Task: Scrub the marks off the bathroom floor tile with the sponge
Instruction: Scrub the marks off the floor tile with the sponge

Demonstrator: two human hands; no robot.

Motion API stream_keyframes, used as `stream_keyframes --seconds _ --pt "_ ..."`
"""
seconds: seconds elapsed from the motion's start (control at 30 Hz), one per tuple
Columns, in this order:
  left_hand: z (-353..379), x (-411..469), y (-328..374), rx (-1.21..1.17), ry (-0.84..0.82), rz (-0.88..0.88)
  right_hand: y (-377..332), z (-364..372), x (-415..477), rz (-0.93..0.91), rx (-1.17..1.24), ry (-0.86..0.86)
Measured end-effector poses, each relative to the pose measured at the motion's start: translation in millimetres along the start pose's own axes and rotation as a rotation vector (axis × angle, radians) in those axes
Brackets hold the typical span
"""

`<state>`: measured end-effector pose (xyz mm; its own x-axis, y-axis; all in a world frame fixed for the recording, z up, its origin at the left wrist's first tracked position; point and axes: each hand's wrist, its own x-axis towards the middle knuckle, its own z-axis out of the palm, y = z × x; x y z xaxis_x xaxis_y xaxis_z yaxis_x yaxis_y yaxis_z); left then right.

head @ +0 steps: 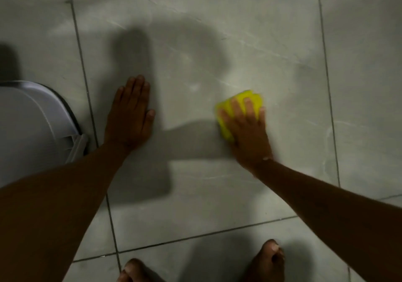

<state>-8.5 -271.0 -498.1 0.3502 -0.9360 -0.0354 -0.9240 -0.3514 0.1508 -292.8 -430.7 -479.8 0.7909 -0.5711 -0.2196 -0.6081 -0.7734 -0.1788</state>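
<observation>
head view shows the right hand (pixel 245 127) spread flat, fingers pressing the sponge (pixel 239 107) onto the tile (pixel 217 31), left hand (pixel 130 116) splayed flat as a brace; best to keep weight over the sponge and work short firm strokes toward the pale smears just beyond its fingertips.

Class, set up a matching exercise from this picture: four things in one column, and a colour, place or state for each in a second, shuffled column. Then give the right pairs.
Things:
1. sponge
2. left hand
3. right hand
4. bin

Descriptions:
A. flat on the tile, holding nothing
B. white, at the left edge
C. yellow
D. pressing the sponge down

Pairs: 1-C, 2-A, 3-D, 4-B
</observation>
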Motion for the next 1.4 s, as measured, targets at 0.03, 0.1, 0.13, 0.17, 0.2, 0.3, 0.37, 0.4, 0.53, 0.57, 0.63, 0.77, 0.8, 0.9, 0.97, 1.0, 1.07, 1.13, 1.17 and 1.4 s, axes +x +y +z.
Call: stream_keyframes --seconds 0.03,0.1,0.13,0.17,0.2,0.3,0.37,0.4,0.53,0.57,0.63,0.77,0.8,0.9,0.97,1.0,1.07,1.13,1.17,1.4 --pt "0.3 0.2 -0.2 0.001 -0.003 -0.004 16.7 0.2 -15.2 -0.314 -0.097 -0.04" --pt "0.7 -0.5 -0.6 0.003 -0.008 -0.011 73.7 -15.6 -18.4 -0.609 -0.186 -0.102" --pt "1.7 -0.4 -1.1 0.005 -0.005 -0.012 96.5 -22.1 -10.5 -0.586 -0.195 -0.093" --pt "2.9 -0.5 -1.6 0.01 -0.004 -0.011 111.4 -27.7 -0.3 -0.466 -0.189 -0.106" --pt "4.1 0.0 -1.1 0.011 -0.008 -0.006 116.0 -31.8 10.1 -0.28 -0.149 -0.114" --pt "5.4 0.8 -2.4 0.014 -0.018 -0.006 55.5 -30.2 52.6 0.401 0.082 0.042" --pt "7.1 0.6 -4.3 0.019 -0.015 -0.004 -4.1 -27.2 66.3 0.583 0.194 0.091" --pt "7.9 0.6 -4.7 0.018 -0.014 -0.001 -23.2 -20.5 58.4 0.472 0.177 0.068" --pt "7.2 1.0 -4.7 0.008 -0.003 0.002 -1.9 -14.0 -13.3 -0.451 -0.069 -0.163" --pt "7.2 -0.9 -5.3 0.011 -0.001 0.003 20.2 -18.1 -9.9 -0.539 -0.101 -0.172" --pt "7.0 -1.2 -4.7 0.013 -0.008 0.005 43.1 -22.3 18.1 -0.361 -0.175 -0.13" --pt "0.0 0.4 -1.9 -0.004 -0.045 0.006 -11.7 -27.9 84.2 0.437 0.154 0.019" --pt "-1.1 1.1 -1.5 -0.003 -0.049 0.004 -32.4 -24.5 82.4 0.374 0.116 0.014" --pt "-0.3 1.2 -1.7 -0.01 -0.061 0.0 -54.2 -7.5 19.0 -0.25 0.01 -0.089" --pt "1.0 1.6 -3.4 -0.011 -0.063 -0.004 -37.0 -8.2 -32.4 -0.461 -0.026 -0.192" --pt "1.1 0.9 -4.7 -0.018 -0.065 -0.008 -21.4 -10.6 -44.8 -0.433 -0.016 -0.201" --pt "2.4 -0.4 -6.4 -0.024 -0.052 -0.011 4.6 -15.1 -35.1 -0.09 0.095 -0.109" --pt "4.0 0.6 -5.8 -0.03 -0.05 0.0 9.3 -21.3 10.0 0.404 0.172 -0.01" --pt "3.9 1.1 -6.5 -0.034 -0.06 0.002 4.1 -22.3 36.8 0.559 0.196 0.034" --pt "-9.8 1.5 3.5 -0.022 -0.145 -0.023 -49.1 5.0 -9.4 -0.304 -0.015 -0.099"
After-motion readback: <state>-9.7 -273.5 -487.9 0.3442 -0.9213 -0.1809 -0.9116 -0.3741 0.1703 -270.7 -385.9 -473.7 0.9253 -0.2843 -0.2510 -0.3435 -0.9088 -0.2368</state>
